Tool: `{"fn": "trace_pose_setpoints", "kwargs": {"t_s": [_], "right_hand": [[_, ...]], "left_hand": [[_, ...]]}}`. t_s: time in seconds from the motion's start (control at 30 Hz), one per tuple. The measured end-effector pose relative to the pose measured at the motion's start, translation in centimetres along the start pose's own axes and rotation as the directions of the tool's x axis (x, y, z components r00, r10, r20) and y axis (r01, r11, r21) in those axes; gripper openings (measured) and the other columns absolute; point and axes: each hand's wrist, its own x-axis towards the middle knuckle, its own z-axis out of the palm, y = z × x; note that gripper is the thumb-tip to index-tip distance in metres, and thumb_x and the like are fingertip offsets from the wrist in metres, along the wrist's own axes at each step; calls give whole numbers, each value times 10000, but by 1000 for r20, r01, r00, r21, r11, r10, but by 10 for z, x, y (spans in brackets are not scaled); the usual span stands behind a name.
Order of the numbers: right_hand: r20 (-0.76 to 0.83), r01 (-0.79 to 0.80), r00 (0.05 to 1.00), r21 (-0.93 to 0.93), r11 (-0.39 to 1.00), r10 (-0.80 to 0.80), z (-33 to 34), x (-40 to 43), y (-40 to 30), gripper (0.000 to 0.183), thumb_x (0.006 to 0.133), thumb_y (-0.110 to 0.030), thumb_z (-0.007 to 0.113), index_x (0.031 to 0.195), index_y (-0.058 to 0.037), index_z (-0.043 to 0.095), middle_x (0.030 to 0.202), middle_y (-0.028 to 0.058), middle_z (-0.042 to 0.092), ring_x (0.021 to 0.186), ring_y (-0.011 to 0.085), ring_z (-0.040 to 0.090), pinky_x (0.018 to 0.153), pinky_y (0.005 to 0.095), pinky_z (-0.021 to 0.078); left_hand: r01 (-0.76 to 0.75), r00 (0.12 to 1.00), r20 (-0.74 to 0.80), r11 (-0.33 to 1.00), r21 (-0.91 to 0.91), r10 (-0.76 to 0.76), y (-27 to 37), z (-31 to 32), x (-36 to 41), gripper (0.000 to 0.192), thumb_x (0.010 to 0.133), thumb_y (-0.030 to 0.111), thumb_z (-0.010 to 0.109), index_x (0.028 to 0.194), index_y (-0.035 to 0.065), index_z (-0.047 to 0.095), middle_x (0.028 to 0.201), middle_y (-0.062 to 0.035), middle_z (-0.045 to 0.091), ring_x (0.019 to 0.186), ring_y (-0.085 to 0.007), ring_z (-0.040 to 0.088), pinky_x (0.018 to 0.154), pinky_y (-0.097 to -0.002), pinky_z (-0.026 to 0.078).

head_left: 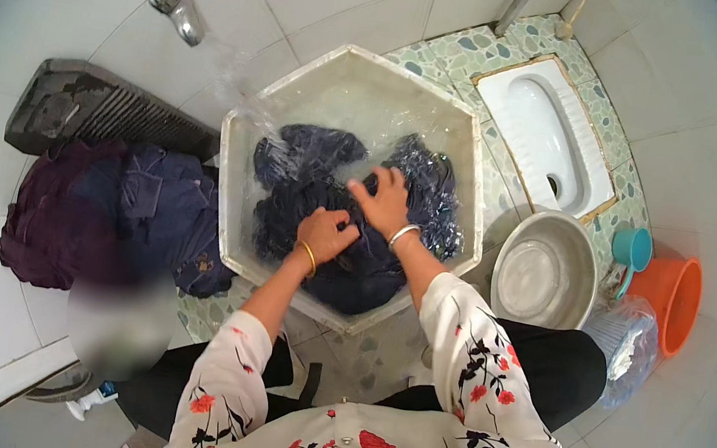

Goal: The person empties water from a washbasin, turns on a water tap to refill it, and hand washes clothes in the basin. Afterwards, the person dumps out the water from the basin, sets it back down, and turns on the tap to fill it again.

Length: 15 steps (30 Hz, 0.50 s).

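A white hexagonal plastic basin (227, 231) stands before me, partly filled with water. Dark navy wet clothes (349, 286) lie in it, some bunched under the surface. My left hand (326, 236), with a gold bangle at the wrist, rests curled on the dark cloth near the basin's middle; its fingertips are partly sunk in the folds, so its grip is unclear. Slightly farther up and right, my right hand (386, 202), wearing a silver bangle, has its fingers spread over the cloth. Water pours from a metal wall tap (182, 11) into the basin's upper left side.
Left of the basin, dark purple and blue clothes (121, 214) are heaped against a black ridged washboard (102, 109). On the right are a white squat toilet (548, 138), a metal bowl (585, 281), a turquoise dipper (632, 248), an orange bucket (683, 304) and a clear plastic bag (640, 353).
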Motion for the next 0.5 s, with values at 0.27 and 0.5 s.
{"fn": "trace_pose_setpoints", "kwargs": {"t_s": [0.27, 0.5], "right_hand": [[56, 140, 990, -222, 965, -130, 34, -81, -3, 370, 749, -374, 553, 1021, -124, 554, 1070, 127, 499, 1032, 313, 408, 823, 451, 289], [137, 8, 990, -244, 970, 26, 61, -9, 44, 369, 751, -375, 524, 943, -60, 547, 849, 171, 583, 838, 330, 523, 746, 451, 350]], "left_hand": [[13, 737, -673, 997, -76, -61, -41, 65, -16, 298, 764, 274, 583, 1026, 133, 569, 1107, -193, 427, 980, -360, 417, 773, -468, 394], [-132, 881, -431, 976, 174, 196, -78, 69, 97, 230, 737, 257, 572, 916, 115, 599, 1011, -206, 457, 936, -396, 440, 777, -479, 402]]}}
